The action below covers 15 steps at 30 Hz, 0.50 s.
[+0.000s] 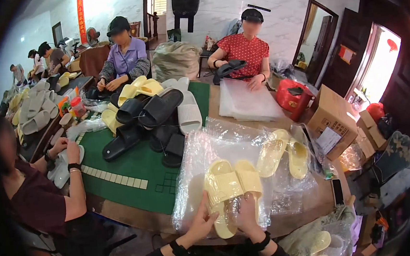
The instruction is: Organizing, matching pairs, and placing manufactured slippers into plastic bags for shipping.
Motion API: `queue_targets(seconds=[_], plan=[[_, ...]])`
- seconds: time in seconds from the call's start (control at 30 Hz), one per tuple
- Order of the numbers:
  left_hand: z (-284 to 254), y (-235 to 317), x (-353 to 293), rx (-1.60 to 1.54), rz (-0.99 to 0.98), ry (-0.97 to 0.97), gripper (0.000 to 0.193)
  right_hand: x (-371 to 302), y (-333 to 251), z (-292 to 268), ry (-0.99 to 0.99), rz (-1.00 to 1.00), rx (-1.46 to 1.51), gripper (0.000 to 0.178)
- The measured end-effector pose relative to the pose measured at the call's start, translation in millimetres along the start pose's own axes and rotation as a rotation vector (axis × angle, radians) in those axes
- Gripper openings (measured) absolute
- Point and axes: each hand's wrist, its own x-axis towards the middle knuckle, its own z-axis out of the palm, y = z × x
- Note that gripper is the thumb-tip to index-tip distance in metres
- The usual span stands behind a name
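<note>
A pair of pale yellow slippers lies side by side in front of me on stacked clear plastic bags (pixel 187 201). My left hand (pixel 200 221) is at the outer side of the left slipper (pixel 222 182), its fingers stretched along the edge and its thumb apart. My right hand (pixel 248 216) is closed at the heel part of the right slipper (pixel 248 176), below its strap; its fingertips are partly hidden and slightly blurred. Just beyond, to the right, another yellow pair (pixel 273 152) lies in clear plastic.
Black slippers (pixel 161 108) are heaped on the green mat (pixel 123 194). A co-worker in red (pixel 242 53) holds a black slipper behind a stack of clear sheets (pixel 246 100). Others sit left and far left. A cardboard box (pixel 332 120) and a phone (pixel 337 192) are on the right.
</note>
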Motion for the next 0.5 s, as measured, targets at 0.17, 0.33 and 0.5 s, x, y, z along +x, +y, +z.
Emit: queue_targets(seconds=[0.17, 0.33, 0.5], plan=[[-16.7, -24.6, -3.3, 0.155, -0.074, -0.063, 0.057, 8.6, -11.5, 8.0, -0.003, -0.070, -0.416, 0.029], [-28.5, -41.7, -2.2, 0.083, -0.070, -0.076, 0.062, 12.2, 29.1, 47.0, -0.019, -0.098, -0.504, 0.047], [-24.9, -35.4, -0.6, 0.046, -0.202, 0.010, 0.071, 32.8, 18.8, 45.3, -0.091, -0.154, -0.355, 0.043]])
